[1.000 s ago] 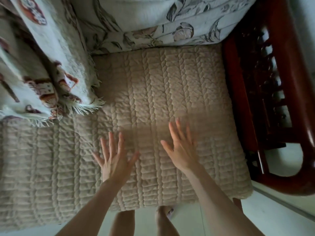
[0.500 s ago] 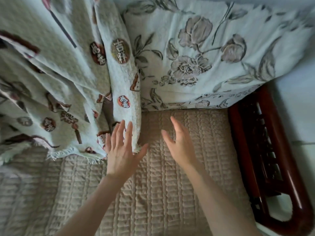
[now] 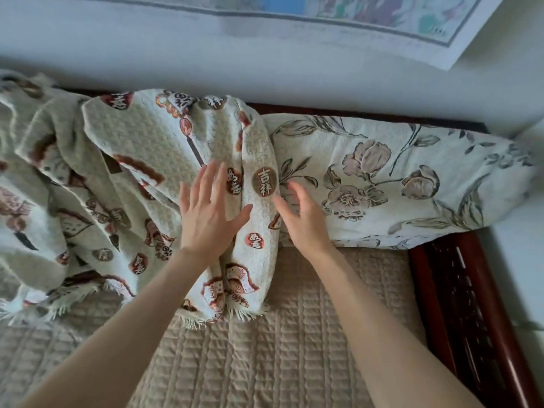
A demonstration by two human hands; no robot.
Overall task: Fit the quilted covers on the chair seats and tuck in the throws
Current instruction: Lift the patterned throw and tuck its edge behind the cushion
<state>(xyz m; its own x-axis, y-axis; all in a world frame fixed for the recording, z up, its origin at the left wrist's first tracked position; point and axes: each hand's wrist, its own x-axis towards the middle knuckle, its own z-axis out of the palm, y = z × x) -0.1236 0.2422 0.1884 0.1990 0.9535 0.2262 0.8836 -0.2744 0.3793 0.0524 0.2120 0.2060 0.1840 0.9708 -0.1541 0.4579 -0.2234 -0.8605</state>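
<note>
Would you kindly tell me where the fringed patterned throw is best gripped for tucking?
Probably its raised folded ridge, pinched from the front: it stands proud between the left hand and right hand, while the fringed hem lies flat on the quilted cover.

Home sitting room: carved wooden chair [image 3: 465,313], patterned throw [image 3: 141,160], floral cushion [image 3: 397,178], wall poster [image 3: 382,16].

Two hands show: one left hand [image 3: 206,219] and one right hand [image 3: 306,226]. One beige quilted cover [image 3: 279,348]. Two throws: one fringed throw [image 3: 141,160], one floral throw [image 3: 397,178]. One dark wooden frame [image 3: 471,304]. One poster [image 3: 382,19].
</note>
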